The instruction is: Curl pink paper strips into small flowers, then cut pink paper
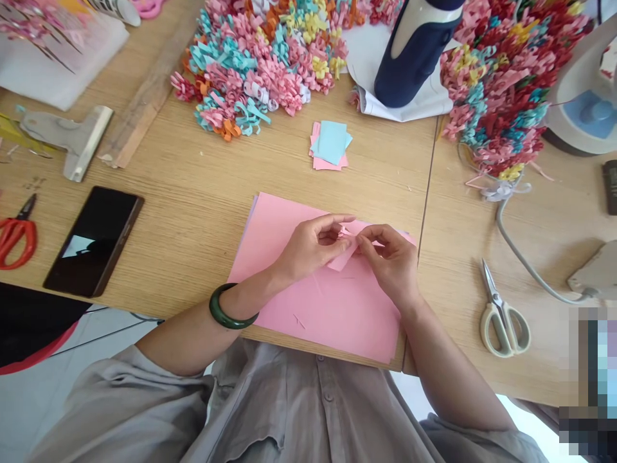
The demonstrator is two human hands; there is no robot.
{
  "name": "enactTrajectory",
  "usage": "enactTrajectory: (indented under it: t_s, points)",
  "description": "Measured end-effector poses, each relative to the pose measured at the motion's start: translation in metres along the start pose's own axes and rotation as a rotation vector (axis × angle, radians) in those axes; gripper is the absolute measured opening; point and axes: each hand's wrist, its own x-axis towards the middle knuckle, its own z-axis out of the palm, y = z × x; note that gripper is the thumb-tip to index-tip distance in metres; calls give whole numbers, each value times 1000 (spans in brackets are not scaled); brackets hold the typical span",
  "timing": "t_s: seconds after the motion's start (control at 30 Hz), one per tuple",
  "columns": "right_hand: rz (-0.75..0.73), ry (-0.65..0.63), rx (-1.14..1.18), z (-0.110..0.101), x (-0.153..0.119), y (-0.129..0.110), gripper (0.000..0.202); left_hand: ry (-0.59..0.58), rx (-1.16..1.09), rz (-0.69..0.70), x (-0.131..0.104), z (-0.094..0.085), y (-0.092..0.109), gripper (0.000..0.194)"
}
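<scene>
Between my two hands is a small piece of pink paper (343, 258), partly rolled or bunched at its upper end. My left hand (321, 241) pinches it from the left with thumb and fingers. From the right, my right hand (389, 256) grips its edge between thumb and forefinger. Both hands hover over a stack of pink paper sheets (289, 302), on which a few thin scraps lie. Beyond them sits a small pile of blue and pink paper squares (332, 143). My fingers hide part of the held piece.
Scissors with cream handles (504, 318) lie at right, red-handled snips (18, 238) at far left. A phone (94, 241), wooden bar (152, 96) and metal clip (81, 141) are on the left. Heaps of curled paper flowers (270, 58) and a dark blue bottle (414, 54) stand at the back.
</scene>
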Motion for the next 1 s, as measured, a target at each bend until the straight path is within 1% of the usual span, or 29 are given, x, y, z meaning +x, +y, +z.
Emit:
enactTrajectory:
  t_s: [0.13,0.27,0.33,0.43,0.5,0.6,0.67,0.73,0.77,0.83,0.9,0.93,1.0]
  points:
    - [-58,10,-119,1,-1,-2,6,3,-5,3,0,1,-1,45]
    - [-167,7,-225,2,-2,-2,6,8,-9,9,-1,2,2,42]
    - [-257,3,-295,1,-2,0,8,16,-10,7,-2,3,4,41]
    - [-457,-5,-447,-2,1,6,11,21,-34,0,-2,4,4,39]
    - [-558,-10,-530,-5,3,10,13,29,-55,-3,-1,4,3,38]
    - [-610,-36,-585,-8,4,11,17,36,-78,-14,-1,3,3,37]
    - [-618,-54,-565,-9,4,10,17,30,-86,-24,0,2,3,37]
    - [-583,-53,-476,-9,3,8,14,33,-86,-11,0,1,2,37]
    - [-525,-53,-398,-8,2,7,12,36,-79,4,0,1,2,37]
    - [-329,-31,-206,-7,1,4,9,50,-53,40,1,0,1,38]
    - [-114,5,-50,-5,1,3,13,65,-14,63,1,0,1,38]
    - [-32,14,-1,-4,1,3,17,71,2,71,1,0,0,38]
    - [62,0,48,-3,1,2,22,73,18,77,0,1,0,38]
